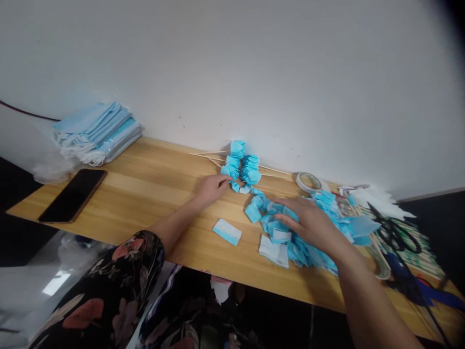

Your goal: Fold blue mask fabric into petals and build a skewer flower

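Pile of blue folded pieces [298, 253] sprawls crumpled along the near edge of the wooden table [152, 189]. The right hand [308, 220] lies flat on it, fingers loose, hiding its middle. The smaller cluster on skewers [242, 167] sits by the wall. The left hand [212, 188] touches its lower edge with its fingertips; whether they pinch it, I cannot tell. A single piece [227, 231] lies between the arms.

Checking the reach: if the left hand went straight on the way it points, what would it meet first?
The left hand would first meet the blue pieces on skewers; its fingertips seem to touch them, though depth is unclear.
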A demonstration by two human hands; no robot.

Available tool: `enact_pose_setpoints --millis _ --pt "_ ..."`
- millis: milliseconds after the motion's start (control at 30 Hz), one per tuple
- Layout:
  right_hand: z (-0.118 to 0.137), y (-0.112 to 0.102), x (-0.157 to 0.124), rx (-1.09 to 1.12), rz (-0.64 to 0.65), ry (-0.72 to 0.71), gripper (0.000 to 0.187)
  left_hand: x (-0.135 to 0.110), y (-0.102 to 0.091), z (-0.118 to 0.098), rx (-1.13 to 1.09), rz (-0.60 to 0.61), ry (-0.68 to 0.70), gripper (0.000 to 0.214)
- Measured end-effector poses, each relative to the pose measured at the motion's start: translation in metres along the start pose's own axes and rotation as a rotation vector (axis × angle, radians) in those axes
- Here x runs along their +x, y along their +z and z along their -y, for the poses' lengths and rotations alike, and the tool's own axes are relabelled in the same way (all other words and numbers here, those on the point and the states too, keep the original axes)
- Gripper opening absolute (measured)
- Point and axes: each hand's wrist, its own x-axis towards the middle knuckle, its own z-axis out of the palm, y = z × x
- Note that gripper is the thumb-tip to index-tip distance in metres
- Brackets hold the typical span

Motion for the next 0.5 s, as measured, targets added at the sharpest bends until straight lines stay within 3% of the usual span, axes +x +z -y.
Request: enact_pose_setpoints --millis 167,367,500 --pt "0.029 0.005 0.04 0.005 -0.038 -0.026 0.036 0.001 0.004 0.004 0.04 0.046 0.061 0.03" --pt "0.05 0.027 0.096 -0.227 0.174 0.017 0.037 0.001 0.006 0.002 0.302 0.138 0.258 0.039" --pt "0.055 0.037 0.111 -0.269 0.236 0.089 0.029 -0.001 0.007 -0.001 0.49 0.194 0.287 0.041"
